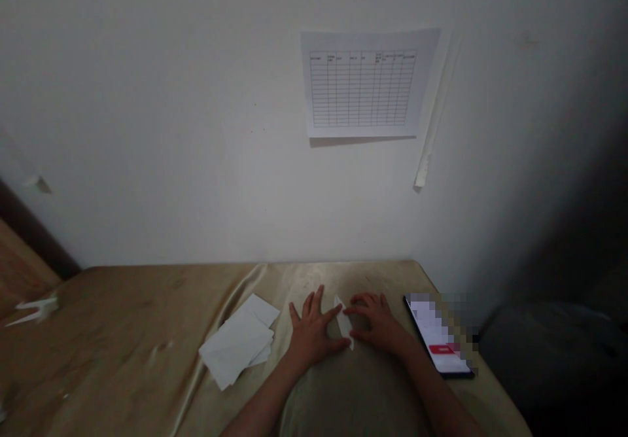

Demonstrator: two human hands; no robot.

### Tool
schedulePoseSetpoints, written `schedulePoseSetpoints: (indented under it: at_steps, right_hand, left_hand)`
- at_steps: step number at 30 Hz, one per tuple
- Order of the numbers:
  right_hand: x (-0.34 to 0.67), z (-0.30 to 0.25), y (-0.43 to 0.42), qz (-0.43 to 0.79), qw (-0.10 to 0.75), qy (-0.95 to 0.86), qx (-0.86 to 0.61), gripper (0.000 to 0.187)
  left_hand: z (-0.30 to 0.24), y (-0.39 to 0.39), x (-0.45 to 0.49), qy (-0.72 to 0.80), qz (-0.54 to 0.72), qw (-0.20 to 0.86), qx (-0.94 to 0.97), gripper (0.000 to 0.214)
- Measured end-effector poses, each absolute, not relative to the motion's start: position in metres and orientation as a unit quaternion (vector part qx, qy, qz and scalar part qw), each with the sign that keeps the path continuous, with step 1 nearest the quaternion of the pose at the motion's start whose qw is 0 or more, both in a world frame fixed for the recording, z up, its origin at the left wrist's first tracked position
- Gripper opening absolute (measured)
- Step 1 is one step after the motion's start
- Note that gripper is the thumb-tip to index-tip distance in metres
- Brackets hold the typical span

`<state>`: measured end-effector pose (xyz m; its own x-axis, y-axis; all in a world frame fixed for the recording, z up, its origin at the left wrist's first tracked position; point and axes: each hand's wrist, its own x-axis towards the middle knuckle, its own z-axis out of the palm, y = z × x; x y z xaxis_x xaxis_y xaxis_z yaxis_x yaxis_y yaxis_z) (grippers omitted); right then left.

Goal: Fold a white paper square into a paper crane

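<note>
A narrow folded piece of white paper (345, 325) lies on the cloth-covered table, slim and pointed at both ends. My left hand (312, 330) is at its left side, with thumb and index fingertip holding the paper's edge while the other fingers spread over the cloth. From the right, my right hand (375, 322) holds the same paper with its thumb and fingertips, the fingers bent. To the left of my left hand rests a loose stack of white paper sheets (238, 342), slightly fanned out.
A phone (439, 339) with a lit screen, partly pixelated, lies right of my right hand. The table has a shiny gold-brown cloth (132, 358). A printed grid sheet (363, 87) hangs on the white wall behind. Something white (36, 309) sits at the far left.
</note>
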<state>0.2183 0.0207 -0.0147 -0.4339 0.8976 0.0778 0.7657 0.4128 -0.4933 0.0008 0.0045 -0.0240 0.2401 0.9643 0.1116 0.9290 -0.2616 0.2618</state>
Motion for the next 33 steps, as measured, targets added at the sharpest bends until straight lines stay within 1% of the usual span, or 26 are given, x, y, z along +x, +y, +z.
schedulePoseSetpoints:
  at_steps: [7, 10, 12, 14, 16, 17, 19, 22, 25, 33]
  right_hand:
    - [0.223, -0.013, 0.017, 0.217, 0.158, -0.828, -0.492, 0.067]
    - [0.224, -0.012, 0.014, 0.203, 0.162, -0.832, -0.491, 0.069]
    - [0.224, -0.013, 0.012, 0.2, 0.169, -0.834, -0.486, 0.064]
    - [0.224, -0.015, 0.012, 0.203, 0.181, -0.832, -0.483, 0.05]
    - [0.222, -0.018, 0.012, 0.2, 0.195, -0.827, -0.489, 0.036]
    - [0.221, -0.02, 0.013, 0.196, 0.202, -0.823, -0.493, 0.032]
    - [0.218, -0.023, 0.014, 0.182, 0.217, -0.817, -0.502, 0.03]
    - [0.213, -0.026, 0.015, 0.168, 0.243, -0.811, -0.505, 0.029]
    - [0.211, -0.028, 0.016, 0.164, 0.257, -0.808, -0.504, 0.026]
    - [0.211, -0.032, 0.021, 0.163, 0.258, -0.809, -0.502, 0.022]
  left_hand:
    - [-0.025, 0.006, -0.004, 0.585, 0.108, 0.086, 0.799, 0.081]
    - [-0.021, 0.007, -0.006, 0.574, 0.095, 0.092, 0.808, 0.083]
    - [-0.017, 0.007, -0.007, 0.576, 0.101, 0.092, 0.806, 0.086]
    - [-0.015, 0.007, -0.008, 0.58, 0.117, 0.091, 0.801, 0.083]
    - [-0.012, 0.008, -0.009, 0.576, 0.136, 0.092, 0.801, 0.07]
    - [-0.011, 0.008, -0.01, 0.573, 0.146, 0.091, 0.801, 0.063]
    - [-0.01, 0.008, -0.011, 0.566, 0.166, 0.087, 0.803, 0.049]
    - [-0.009, 0.009, -0.01, 0.561, 0.193, 0.071, 0.802, 0.038]
    - [-0.009, 0.009, -0.009, 0.549, 0.213, 0.055, 0.806, 0.031]
    - [-0.02, 0.012, -0.009, 0.523, 0.246, 0.013, 0.816, 0.019]
